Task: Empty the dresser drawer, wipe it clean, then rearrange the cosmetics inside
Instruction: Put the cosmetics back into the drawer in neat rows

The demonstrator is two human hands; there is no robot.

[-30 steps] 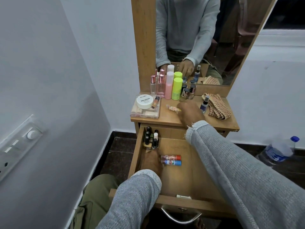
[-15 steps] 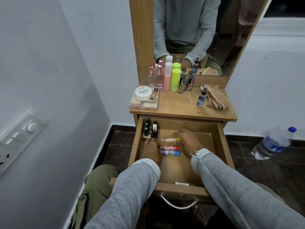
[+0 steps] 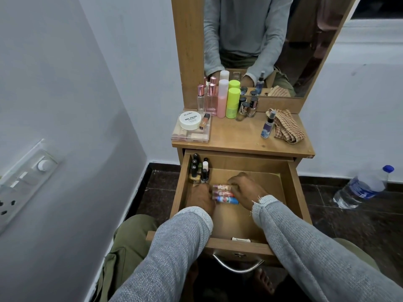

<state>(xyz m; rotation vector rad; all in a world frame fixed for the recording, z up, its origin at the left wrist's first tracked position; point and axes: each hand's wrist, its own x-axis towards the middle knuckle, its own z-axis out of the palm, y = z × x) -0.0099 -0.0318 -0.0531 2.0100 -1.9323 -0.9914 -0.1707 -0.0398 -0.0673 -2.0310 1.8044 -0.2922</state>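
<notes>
The wooden drawer (image 3: 297,192) is pulled open below the dresser top (image 3: 239,136). Three small tubes lie side by side on its floor: a pale pink tube (image 3: 221,187), a red tube (image 3: 225,193) and a blue tube (image 3: 229,200). My right hand (image 3: 246,190) pinches the right end of the pale pink tube, set against the red one. My left hand (image 3: 199,198) rests on the drawer floor, its fingers touching the left ends of the tubes. Several nail polish bottles (image 3: 199,171) stand in the back left corner.
On the dresser top stand perfume bottles (image 3: 207,99), a pink bottle (image 3: 222,101), a green container (image 3: 233,102), a white jar (image 3: 190,120) on a clear palette box (image 3: 190,136), a small spray bottle (image 3: 268,125) and a checked cloth (image 3: 285,125). A water bottle (image 3: 364,186) lies on the floor at right.
My right hand took the pale pink tube from the dresser top, brought it down into the drawer and set it beside the red and blue tubes. My left hand stayed at their left ends.
</notes>
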